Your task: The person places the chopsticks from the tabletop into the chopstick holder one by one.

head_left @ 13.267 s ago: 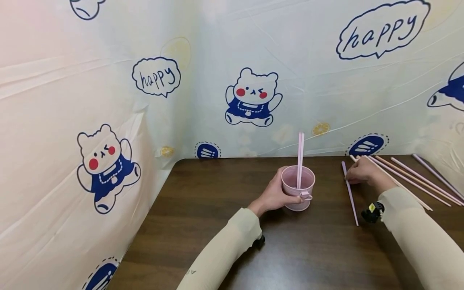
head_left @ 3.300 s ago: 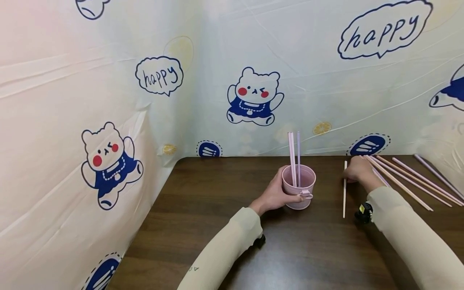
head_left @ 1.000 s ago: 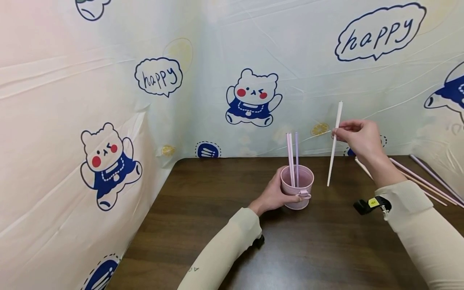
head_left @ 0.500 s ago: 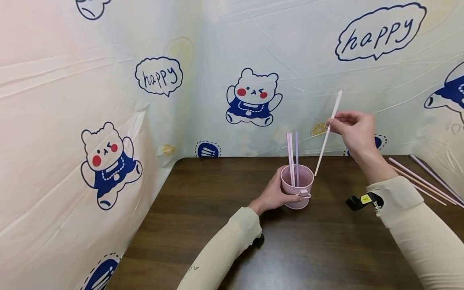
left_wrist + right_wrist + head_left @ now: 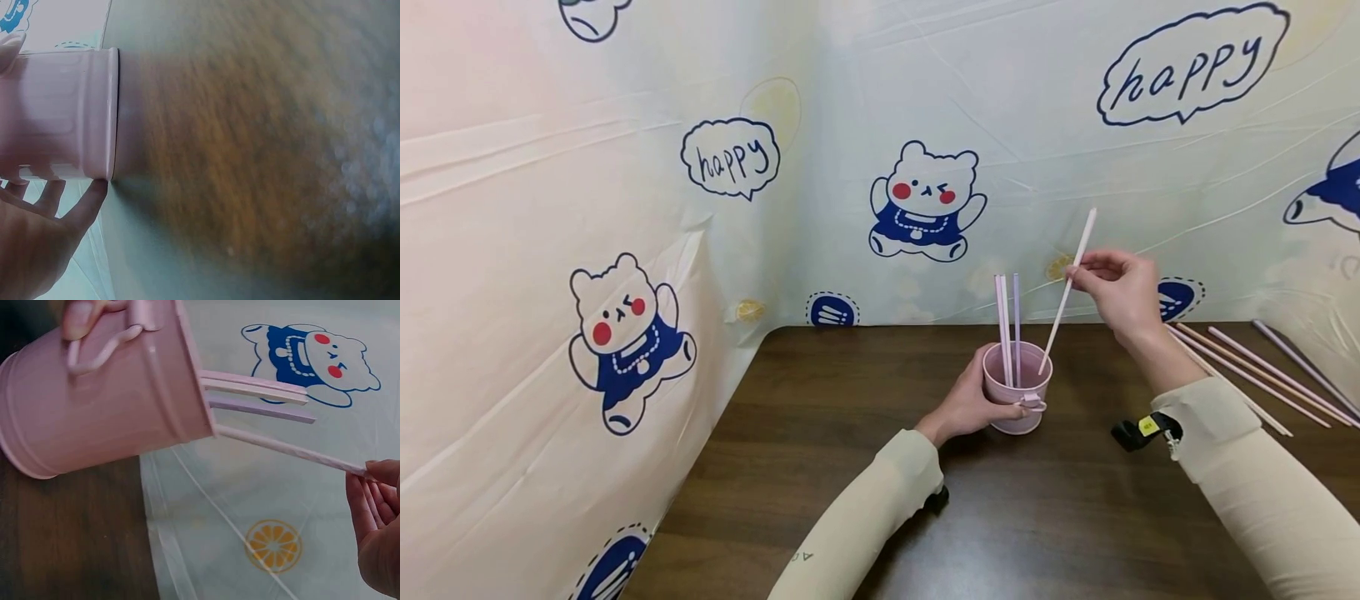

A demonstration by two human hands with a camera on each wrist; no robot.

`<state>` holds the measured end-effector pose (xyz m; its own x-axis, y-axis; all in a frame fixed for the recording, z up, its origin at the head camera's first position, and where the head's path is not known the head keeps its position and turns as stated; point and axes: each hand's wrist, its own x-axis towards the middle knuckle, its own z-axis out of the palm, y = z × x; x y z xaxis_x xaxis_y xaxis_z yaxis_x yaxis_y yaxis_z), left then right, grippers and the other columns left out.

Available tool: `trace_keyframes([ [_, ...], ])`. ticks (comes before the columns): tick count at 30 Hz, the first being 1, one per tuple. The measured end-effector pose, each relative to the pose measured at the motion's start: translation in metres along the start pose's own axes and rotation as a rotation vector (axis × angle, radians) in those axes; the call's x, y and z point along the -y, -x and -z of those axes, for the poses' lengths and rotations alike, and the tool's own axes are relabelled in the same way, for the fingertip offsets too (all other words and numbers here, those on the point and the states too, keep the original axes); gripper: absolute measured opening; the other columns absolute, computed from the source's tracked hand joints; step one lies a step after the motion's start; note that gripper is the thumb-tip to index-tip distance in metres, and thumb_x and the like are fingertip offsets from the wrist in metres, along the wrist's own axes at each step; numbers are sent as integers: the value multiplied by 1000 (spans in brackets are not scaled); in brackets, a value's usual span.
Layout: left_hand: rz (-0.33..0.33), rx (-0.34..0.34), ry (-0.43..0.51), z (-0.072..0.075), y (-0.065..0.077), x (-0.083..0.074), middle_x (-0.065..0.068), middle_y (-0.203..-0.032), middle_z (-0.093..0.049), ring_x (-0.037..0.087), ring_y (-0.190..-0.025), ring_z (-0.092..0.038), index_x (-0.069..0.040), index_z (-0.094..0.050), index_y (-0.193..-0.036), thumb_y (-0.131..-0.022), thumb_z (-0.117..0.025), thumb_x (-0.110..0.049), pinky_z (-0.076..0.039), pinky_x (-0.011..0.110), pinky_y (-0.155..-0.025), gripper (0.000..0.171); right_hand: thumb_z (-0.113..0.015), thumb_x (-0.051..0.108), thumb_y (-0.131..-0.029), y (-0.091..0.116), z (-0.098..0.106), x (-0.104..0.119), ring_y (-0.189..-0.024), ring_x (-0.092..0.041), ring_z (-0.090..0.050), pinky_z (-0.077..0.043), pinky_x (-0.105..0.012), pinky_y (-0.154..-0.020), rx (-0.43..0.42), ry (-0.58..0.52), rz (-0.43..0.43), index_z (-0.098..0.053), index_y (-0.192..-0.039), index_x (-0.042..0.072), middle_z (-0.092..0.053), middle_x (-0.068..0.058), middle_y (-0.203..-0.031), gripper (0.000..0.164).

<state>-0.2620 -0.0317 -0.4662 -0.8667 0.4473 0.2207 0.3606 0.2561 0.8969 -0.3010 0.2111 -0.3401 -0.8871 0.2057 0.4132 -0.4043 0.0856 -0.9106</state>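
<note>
Head view: pale stick (image 5: 1061, 312) aslant in right hand (image 5: 1122, 290)

Left grip (image 5: 966, 402) curls low; right grip (image 5: 1123, 292) pinches higher.

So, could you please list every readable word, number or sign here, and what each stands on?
"happy": smaller speech bubble on the hanging sheet.
"happy": larger speech bubble, same sheet, farther right.
Yellow label on the black wrist device: too small to read.
Dark mark on the left sleeve: too small to read.
White marks on blue ovals: no legible word.
</note>
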Motion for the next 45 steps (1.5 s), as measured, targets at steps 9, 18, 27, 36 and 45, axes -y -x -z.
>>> trace_keyframes([
  [9, -8, -10, -12, -1, -1, 0, 0, -138, -54, 10, -123, -53, -22, -37, -151, -71, -93, -11, -39, 28, -110, 99, -76, 3, -91, 9, -2, -4, -71, -1, -68, -57, -18, -69, 44, 176, 23, -66, -112, -13, -68, 9, -82, 28],
  [18, -1, -12, -28, -4, 1, 1, -3, -138, -54, 9, -124, -53, -25, -36, -152, -71, -94, -13, -38, 28, -111, 100, -73, -10, -87, 32, -15, 12, -67, -2, -66, -55, -15, -64, 89, 206, 129, -64, -103, -20, -69, -6, -79, 20],
  [27, 0, -8, -26, -3, -1, 1, -4, -139, -53, 10, -125, -53, -26, -35, -152, -71, -94, -12, -39, 28, -110, 101, -72, -12, -87, 36, -27, -10, -66, -1, -65, -53, -14, -60, 175, 230, 202, -66, -100, -19, -66, -38, -88, 16],
  [36, -3, -3, -25, -2, -1, 1, -1, -141, -52, 10, -125, -52, -24, -35, -153, -72, -93, -13, -38, 28, -111, 101, -78, -2, -88, 35, -32, -48, -69, -9, -67, -51, -14, -61, 253, 334, 187, -72, -101, -8, -72, -23, -86, 16],
  [45, 8, -2, 6, 1, 2, -6, 1, -143, -52, 13, -126, -52, -23, -35, -153, -73, -92, -11, -39, 29, -108, 99, -79, 2, -88, 40, -37, -51, -72, -6, -66, -51, -13, -65, 281, 364, 137, -72, -102, -6, -73, -20, -87, 17],
])
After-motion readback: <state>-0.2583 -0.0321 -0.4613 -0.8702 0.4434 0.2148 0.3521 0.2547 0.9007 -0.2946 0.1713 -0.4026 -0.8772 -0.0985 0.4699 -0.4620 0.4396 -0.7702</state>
